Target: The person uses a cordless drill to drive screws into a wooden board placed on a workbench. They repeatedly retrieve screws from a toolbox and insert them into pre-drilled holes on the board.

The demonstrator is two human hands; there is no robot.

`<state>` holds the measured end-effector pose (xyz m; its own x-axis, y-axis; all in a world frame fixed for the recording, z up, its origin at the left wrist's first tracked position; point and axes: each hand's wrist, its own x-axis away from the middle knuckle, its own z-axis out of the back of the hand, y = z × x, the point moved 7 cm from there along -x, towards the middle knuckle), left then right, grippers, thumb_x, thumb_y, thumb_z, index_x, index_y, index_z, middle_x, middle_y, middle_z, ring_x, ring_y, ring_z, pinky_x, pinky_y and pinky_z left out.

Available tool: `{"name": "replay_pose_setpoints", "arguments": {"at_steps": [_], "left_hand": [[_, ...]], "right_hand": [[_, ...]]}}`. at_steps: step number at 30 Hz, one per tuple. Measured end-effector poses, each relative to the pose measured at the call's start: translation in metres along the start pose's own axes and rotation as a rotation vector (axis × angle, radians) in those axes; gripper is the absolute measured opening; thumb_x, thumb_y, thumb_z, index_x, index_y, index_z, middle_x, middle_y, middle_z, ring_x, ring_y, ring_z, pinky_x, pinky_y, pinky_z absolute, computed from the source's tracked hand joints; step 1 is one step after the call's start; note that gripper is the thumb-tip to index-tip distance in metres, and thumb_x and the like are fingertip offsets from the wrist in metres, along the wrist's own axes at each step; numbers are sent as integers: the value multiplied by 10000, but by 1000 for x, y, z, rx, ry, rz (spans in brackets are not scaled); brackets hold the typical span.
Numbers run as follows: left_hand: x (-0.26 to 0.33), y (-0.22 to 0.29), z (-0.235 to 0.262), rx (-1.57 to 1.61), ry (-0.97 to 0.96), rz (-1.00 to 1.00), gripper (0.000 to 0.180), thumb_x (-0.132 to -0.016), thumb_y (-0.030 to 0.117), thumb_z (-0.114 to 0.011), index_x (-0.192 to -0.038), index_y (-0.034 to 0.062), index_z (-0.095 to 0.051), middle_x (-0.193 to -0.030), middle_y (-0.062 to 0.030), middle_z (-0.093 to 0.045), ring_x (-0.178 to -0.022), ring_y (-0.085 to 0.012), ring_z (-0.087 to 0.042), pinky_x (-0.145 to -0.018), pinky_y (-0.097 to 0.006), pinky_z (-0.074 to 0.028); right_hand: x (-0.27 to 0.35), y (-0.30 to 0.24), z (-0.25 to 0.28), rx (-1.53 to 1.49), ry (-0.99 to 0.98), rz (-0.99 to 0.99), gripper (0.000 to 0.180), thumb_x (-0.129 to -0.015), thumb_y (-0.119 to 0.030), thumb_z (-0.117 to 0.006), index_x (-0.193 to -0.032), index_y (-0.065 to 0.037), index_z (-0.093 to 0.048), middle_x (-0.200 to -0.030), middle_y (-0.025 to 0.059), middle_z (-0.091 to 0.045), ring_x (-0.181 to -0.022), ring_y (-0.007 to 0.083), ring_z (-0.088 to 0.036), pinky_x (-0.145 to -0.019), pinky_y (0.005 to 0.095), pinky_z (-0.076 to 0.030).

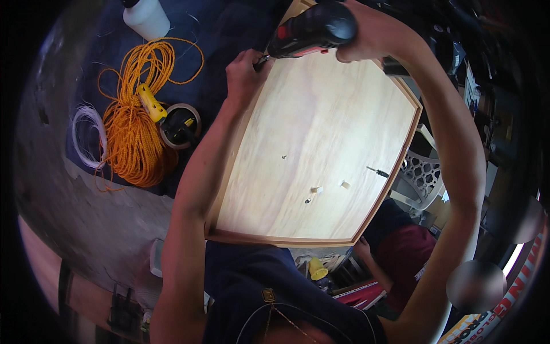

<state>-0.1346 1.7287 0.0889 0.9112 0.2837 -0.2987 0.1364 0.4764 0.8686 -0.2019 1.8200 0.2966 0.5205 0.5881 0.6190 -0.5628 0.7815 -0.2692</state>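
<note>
My right hand (375, 31) grips a black and red cordless drill (312, 30), its nose pointing left at the far left edge of a shallow wooden tray-like frame (281, 243). By the drill's tip, my left hand (244, 73) is closed at that edge, fingers pinched around something small and dark that I cannot make out. On the pale wood panel (309, 109) inside the frame lie a small screw (283, 157), another small metal piece (307, 201), two little pale blocks (317, 190) and a small dark-handled screwdriver (380, 172).
To the left, a dark cloth holds an orange rope coil (137, 146), a tape roll (195, 117), a yellow-handled tool (151, 103), a white cord coil (86, 137) and a white bottle (148, 20). At right are a lattice-backed chair (424, 175) and a person in maroon (407, 258).
</note>
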Motion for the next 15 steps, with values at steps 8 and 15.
{"name": "replay_pose_setpoints", "arguments": {"at_steps": [8, 15], "left_hand": [[0, 9, 0, -42, -53, -33, 210, -680, 196, -710, -817, 64, -621, -701, -95, -593, -660, -276, -591, -621, -371, -484], [2, 28, -19, -281, -176, -328, 228, -803, 229, -609, -1000, 118, -632, -909, -86, -588, -798, -251, -597, -706, -344, -486]], "right_hand": [[71, -13, 14, 109, 310, 67, 314, -620, -62, -639, -931, -33, -607, -831, 205, -630, -814, 321, -622, -692, 389, -494], [205, 53, -126, -195, 763, -162, 567, -614, -89, -701, -1160, -100, -551, -1028, 153, -610, -900, 349, -595, -766, 373, -476]]}}
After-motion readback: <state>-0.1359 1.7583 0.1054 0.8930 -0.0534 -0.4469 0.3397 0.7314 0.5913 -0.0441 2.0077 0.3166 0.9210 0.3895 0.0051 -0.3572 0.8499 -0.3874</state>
